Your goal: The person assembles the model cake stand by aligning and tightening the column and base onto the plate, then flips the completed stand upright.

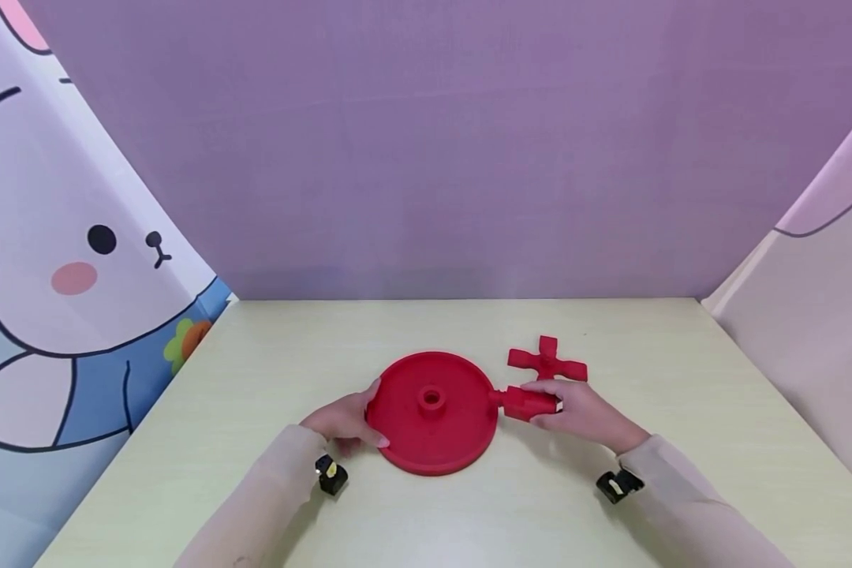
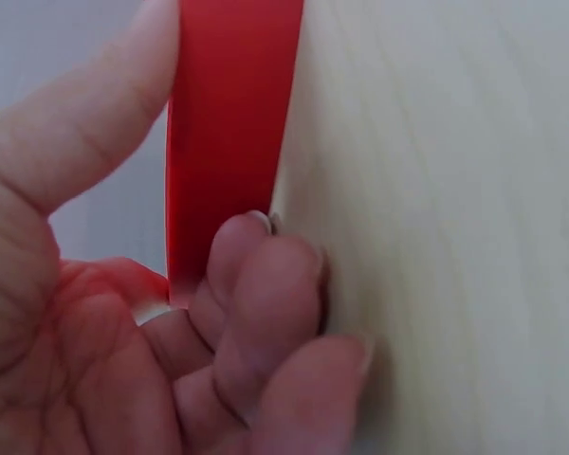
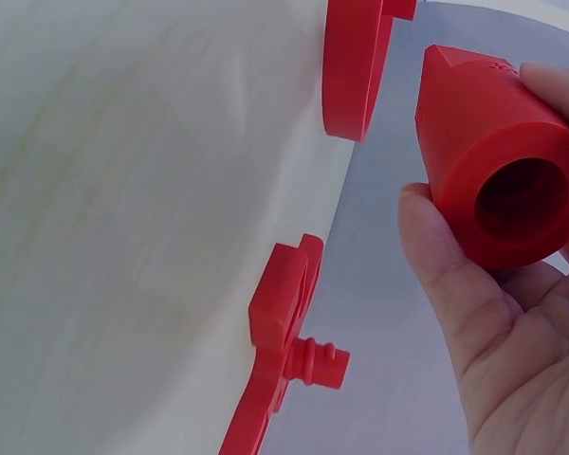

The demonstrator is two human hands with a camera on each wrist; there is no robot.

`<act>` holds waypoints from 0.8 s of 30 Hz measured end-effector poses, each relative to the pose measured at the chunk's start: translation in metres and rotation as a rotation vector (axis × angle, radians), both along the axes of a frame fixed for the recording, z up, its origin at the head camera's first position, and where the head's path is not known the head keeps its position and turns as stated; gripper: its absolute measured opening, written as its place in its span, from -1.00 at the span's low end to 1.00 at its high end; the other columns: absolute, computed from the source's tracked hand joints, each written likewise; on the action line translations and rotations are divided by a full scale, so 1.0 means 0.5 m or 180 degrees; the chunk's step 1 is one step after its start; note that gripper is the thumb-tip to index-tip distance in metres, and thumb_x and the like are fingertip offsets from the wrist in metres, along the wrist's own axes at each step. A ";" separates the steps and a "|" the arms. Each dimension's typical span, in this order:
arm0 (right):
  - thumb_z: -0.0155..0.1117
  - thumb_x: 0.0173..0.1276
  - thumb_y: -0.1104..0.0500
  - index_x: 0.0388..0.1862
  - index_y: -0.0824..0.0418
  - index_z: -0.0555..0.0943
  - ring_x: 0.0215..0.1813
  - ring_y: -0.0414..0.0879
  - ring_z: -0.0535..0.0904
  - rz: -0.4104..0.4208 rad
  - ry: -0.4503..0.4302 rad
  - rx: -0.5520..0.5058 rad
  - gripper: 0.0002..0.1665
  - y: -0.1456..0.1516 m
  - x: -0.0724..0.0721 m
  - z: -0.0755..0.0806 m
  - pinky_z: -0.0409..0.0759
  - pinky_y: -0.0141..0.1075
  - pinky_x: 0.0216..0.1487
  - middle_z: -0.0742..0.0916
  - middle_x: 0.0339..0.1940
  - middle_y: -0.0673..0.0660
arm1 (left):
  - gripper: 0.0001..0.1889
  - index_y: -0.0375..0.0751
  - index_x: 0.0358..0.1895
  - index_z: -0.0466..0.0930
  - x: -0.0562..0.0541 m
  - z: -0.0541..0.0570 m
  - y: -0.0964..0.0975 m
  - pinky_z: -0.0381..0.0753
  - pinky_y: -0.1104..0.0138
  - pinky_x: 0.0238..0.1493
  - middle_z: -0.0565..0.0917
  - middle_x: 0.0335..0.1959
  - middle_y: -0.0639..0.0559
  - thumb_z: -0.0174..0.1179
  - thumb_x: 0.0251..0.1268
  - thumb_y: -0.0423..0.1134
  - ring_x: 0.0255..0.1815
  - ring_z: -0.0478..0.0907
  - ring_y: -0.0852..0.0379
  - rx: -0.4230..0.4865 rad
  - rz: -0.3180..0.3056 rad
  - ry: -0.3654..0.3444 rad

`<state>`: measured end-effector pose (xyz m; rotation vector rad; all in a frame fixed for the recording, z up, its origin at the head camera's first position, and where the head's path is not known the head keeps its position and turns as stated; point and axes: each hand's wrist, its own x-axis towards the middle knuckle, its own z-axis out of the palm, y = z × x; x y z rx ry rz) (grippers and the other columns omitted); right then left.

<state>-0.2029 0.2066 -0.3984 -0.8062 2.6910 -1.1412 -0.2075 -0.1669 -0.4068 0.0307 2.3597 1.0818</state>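
A shallow red round disc (image 1: 433, 446) with a raised rim and a hollow hub at its centre lies over the table. My left hand (image 1: 344, 418) grips its left edge. In the left wrist view the fingers curl at the side of the red rim (image 2: 229, 123). My right hand (image 1: 585, 414) holds a red tube-like piece (image 1: 524, 404) between thumb and fingers. Its narrow tip points left and overlaps the disc's right edge in the head view. The right wrist view shows the round hole in the tube's wide end (image 3: 522, 199).
A red cross-shaped piece (image 1: 547, 363) lies just behind my right hand; a ridged peg (image 3: 318, 362) stands up from it. The pale wooden table (image 1: 412, 521) meets a purple backdrop (image 1: 426, 158) at its far edge. A cartoon-printed cloth (image 1: 78, 205) hangs at the left.
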 end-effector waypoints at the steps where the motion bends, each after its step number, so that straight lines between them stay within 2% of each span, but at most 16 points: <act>1: 0.39 0.17 0.26 0.15 0.34 0.55 -0.36 -0.16 0.50 -0.0012 0.0009 0.0025 -0.47 -0.002 -0.001 0.000 0.52 -0.37 -0.40 0.64 -0.30 0.01 | 0.19 -0.05 0.55 -0.14 0.000 0.000 0.001 0.41 0.33 -0.57 0.43 -0.01 -0.10 0.52 -0.14 -0.20 -0.61 0.35 0.05 -0.0003 0.0015 -0.0001; 7: 0.38 0.18 0.26 0.15 0.26 0.58 -0.37 -0.20 0.50 0.0121 0.0077 0.0078 -0.49 -0.017 -0.010 -0.007 0.52 -0.39 -0.39 0.64 -0.32 -0.06 | 0.19 -0.05 0.55 -0.13 -0.001 -0.005 0.002 0.42 0.33 -0.56 0.41 0.05 -0.11 0.53 -0.14 -0.20 -0.58 0.37 0.04 -0.0037 0.0055 0.0023; 12: 0.39 0.18 0.26 0.14 0.20 0.59 -0.45 -0.25 0.51 0.0293 0.0144 0.0002 -0.51 -0.034 -0.023 -0.008 0.52 -0.39 -0.41 0.66 -0.32 -0.09 | 0.19 -0.07 0.55 -0.15 -0.004 -0.006 -0.003 0.44 0.32 -0.55 0.43 0.03 -0.11 0.52 -0.13 -0.18 -0.55 0.40 0.04 -0.0094 -0.0008 0.0049; 18: 0.39 0.20 0.25 0.13 0.21 0.60 -0.45 -0.26 0.49 0.0365 0.0121 0.0016 -0.52 -0.058 -0.033 -0.007 0.51 -0.40 -0.39 0.66 -0.20 -0.04 | 0.19 -0.09 0.55 -0.16 -0.003 -0.005 -0.003 0.46 0.30 -0.54 0.43 0.00 -0.09 0.52 -0.12 -0.16 -0.53 0.42 0.03 -0.0119 -0.0063 0.0057; 24: 0.41 0.17 0.27 0.12 0.31 0.59 -0.34 -0.24 0.50 0.0411 0.0242 0.0109 -0.49 -0.079 -0.038 -0.005 0.54 -0.41 -0.37 0.68 -0.10 0.08 | 0.19 -0.11 0.55 -0.16 -0.003 -0.008 -0.004 0.45 0.31 -0.55 0.45 -0.05 -0.08 0.52 -0.11 -0.17 -0.54 0.41 0.03 -0.0060 -0.0092 0.0072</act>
